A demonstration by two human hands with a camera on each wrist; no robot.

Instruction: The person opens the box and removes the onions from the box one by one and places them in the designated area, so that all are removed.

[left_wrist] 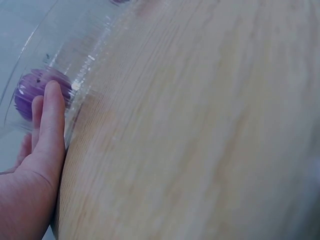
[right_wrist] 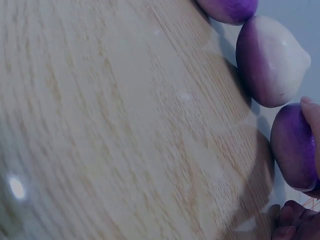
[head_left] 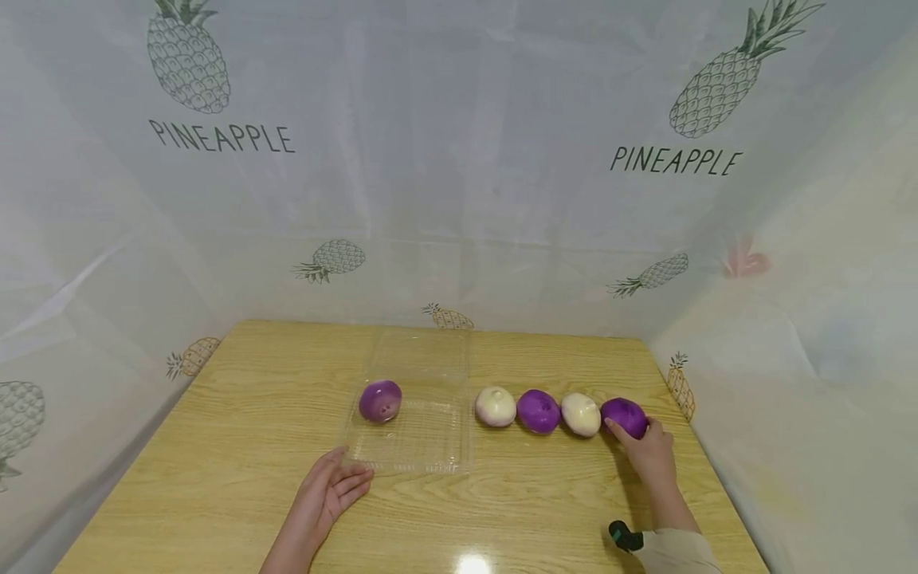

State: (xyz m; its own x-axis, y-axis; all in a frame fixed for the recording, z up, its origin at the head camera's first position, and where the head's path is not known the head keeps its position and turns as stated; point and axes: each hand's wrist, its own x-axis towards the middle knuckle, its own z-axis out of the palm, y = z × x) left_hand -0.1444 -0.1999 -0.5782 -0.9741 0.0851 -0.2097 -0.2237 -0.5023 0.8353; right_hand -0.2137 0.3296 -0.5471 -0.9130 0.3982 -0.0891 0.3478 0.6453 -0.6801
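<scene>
My right hand [head_left: 649, 450] holds the rightmost turnip [head_left: 625, 417], thumb at its front and fingers at its right side. This turnip shows its purple end up and sits on the table at the end of a row. Beside it lie a white-side-up turnip [head_left: 581, 414], a purple one [head_left: 539, 411] and another pale one [head_left: 496, 406]. A clear plastic clamshell box [head_left: 430, 462] lies with its lid folded back, and one purple turnip [head_left: 380, 401] sits in its left part. My left hand [head_left: 326, 494] rests at the box's front left corner, fingers extended loosely.
The wooden table [head_left: 251, 446] carries everything. A pineapple-print curtain [head_left: 459, 199] closes off its back and both sides. A dark strap piece [head_left: 625, 536] is at my right wrist, by the sleeve [head_left: 677, 550].
</scene>
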